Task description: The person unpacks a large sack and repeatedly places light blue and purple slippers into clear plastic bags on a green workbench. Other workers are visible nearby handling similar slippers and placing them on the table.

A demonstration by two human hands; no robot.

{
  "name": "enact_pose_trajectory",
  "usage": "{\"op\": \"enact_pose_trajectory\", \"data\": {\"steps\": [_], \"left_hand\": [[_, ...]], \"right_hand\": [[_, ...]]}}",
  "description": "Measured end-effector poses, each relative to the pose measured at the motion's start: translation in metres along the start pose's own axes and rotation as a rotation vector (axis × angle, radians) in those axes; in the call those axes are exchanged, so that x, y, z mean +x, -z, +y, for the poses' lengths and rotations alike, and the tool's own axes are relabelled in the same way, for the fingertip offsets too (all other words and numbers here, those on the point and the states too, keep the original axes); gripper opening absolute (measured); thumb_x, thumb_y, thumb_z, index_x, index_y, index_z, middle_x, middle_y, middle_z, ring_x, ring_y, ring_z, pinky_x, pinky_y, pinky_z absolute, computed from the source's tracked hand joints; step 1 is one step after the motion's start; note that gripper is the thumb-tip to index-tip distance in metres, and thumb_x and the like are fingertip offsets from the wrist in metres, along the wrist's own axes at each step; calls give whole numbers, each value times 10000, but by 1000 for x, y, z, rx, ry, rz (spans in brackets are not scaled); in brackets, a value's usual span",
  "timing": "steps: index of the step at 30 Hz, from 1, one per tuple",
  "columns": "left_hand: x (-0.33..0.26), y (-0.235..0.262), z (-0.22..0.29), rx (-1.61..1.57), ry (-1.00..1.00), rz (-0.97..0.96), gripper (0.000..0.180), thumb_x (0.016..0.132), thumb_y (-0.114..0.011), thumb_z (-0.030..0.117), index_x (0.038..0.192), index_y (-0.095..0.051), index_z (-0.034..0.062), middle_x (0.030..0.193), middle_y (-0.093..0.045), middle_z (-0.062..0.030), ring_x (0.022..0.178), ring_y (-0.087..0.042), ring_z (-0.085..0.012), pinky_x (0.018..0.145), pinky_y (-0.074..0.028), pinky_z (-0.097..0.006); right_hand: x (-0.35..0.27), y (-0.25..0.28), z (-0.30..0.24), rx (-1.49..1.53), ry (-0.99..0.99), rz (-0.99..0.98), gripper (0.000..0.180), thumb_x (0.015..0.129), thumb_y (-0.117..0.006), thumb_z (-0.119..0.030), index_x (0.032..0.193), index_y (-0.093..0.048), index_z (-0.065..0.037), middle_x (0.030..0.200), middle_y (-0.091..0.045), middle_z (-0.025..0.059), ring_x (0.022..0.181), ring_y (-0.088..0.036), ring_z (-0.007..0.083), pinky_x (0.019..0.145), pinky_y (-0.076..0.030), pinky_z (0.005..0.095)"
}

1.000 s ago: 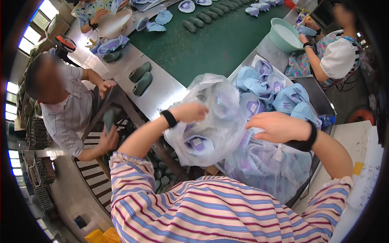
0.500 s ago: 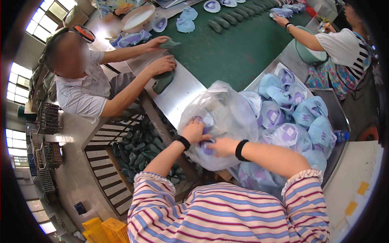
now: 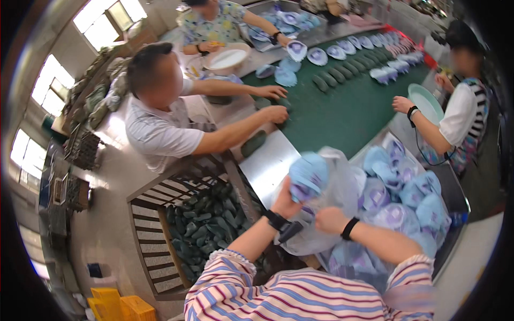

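My left hand [image 3: 286, 203] grips light-blue fabric shoe uppers [image 3: 309, 172] with purple linings, raised over the near corner of the table. Whether it is one upper or a small stack, I cannot tell. Just to its right, my right hand [image 3: 331, 220] is curled closed against a clear plastic bag [image 3: 341, 182], apparently pinching its film; the fingertips are hidden. Beside the bag, a metal tray [image 3: 461, 206] carries a heap of similar blue and purple uppers [image 3: 383, 166], some still wrapped in plastic.
A green conveyor belt [image 3: 342, 115] bears rows of dark shoe lasts [image 3: 348, 69] and uppers. Left of me, a slatted crate [image 3: 152, 251] holds many lasts. A co-worker's hands [image 3: 274, 104] handle lasts at the belt's left; other people work across and at right, near a pale green basin [image 3: 425, 101].
My left hand has drawn blue uppers up and out of the bag. My right hand has shifted right and closed. The view has swung, and the co-worker at left reaches further over the belt.
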State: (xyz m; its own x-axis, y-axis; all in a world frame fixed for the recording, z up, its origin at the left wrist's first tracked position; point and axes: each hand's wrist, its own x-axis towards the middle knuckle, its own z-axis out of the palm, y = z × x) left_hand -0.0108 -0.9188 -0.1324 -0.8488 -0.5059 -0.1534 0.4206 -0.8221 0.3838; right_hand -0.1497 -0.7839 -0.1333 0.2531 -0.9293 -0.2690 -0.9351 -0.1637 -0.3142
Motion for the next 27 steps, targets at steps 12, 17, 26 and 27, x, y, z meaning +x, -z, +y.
{"op": "enact_pose_trajectory", "data": {"steps": [12,17,26,27], "left_hand": [[-9,-24,-4,-76,-129,22,467,850,-487,147,1304,-421,61,1280,-505,-103,1168,-482,-268,1034,-339,-402],[-5,-61,-14,15,-45,-87,562,778,-488,53,1330,-383,45,1328,-457,-129,1214,-448,-296,1051,-325,-439],[5,-107,-50,594,384,-349,616,826,-649,304,1307,-397,14,1229,-518,-84,1104,-513,-190,930,-416,-346],[4,-125,-49,761,395,-319,561,819,-667,264,1264,-446,2,1178,-550,-78,1065,-530,-182,910,-426,-316]], "right_hand": [[-123,119,46,1693,-68,518,356,842,-468,-126,1165,-534,8,1032,-613,34,912,-582,139,798,-456,299],[-138,127,41,1867,-184,538,348,903,-430,-167,1220,-482,-33,1090,-599,69,967,-597,198,837,-485,420],[-137,79,52,1404,-527,406,175,898,-540,-212,925,-556,-39,796,-487,-26,681,-410,67,553,-342,247],[-142,75,51,1466,-618,406,172,893,-544,-199,915,-561,-29,788,-485,-26,678,-409,69,561,-348,252]]}}
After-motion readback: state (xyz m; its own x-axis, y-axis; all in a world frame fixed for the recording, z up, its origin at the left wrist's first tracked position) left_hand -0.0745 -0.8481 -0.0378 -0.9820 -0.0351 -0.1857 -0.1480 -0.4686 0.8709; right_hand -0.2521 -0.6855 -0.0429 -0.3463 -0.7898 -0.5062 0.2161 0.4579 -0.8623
